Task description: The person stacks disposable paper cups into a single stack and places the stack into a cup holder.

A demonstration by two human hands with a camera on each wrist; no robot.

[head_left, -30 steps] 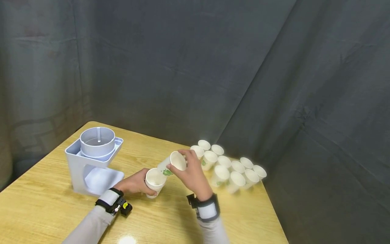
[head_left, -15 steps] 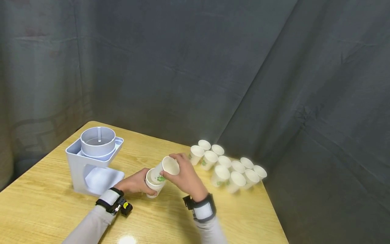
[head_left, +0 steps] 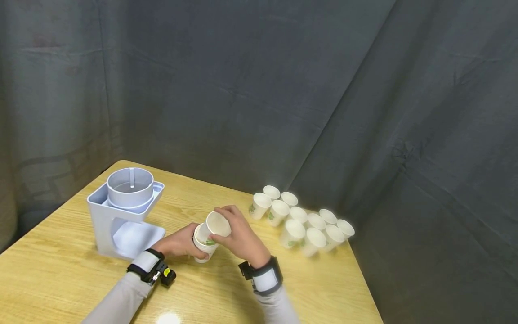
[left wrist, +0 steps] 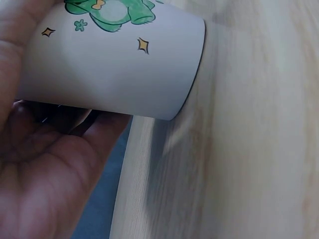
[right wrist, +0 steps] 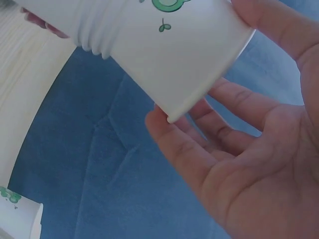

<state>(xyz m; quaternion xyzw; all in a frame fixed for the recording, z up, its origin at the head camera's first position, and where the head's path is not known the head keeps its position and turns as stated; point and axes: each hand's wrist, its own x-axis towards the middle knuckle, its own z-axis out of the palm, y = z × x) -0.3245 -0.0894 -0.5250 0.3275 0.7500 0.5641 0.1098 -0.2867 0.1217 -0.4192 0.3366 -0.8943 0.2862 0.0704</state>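
Note:
My left hand [head_left: 180, 243] grips a stack of nested white paper cups [head_left: 207, 249] over the wooden table. In the left wrist view, the lowest cup [left wrist: 114, 64] bears a green cartoon animal and small yellow stars. With fingers and thumb at its rim, my right hand [head_left: 243, 238] holds another paper cup [head_left: 218, 223], tilted, its lower part inside the stack's top. The right wrist view shows this cup [right wrist: 189, 59] protruding from several stacked rims [right wrist: 97, 30]. Its mouth faces my right palm.
Several upright paper cups [head_left: 293, 229] stand grouped at the table's back right. A pale two-level stand [head_left: 101, 220] with a round, open-topped container [head_left: 129, 193] is on the left. Dark curtains [head_left: 243, 90] hang behind the wooden table [head_left: 182, 297].
My right hand has moved left and slightly down, bringing its cup from above the stack's edge into the top of the stack. The left hand stays in place.

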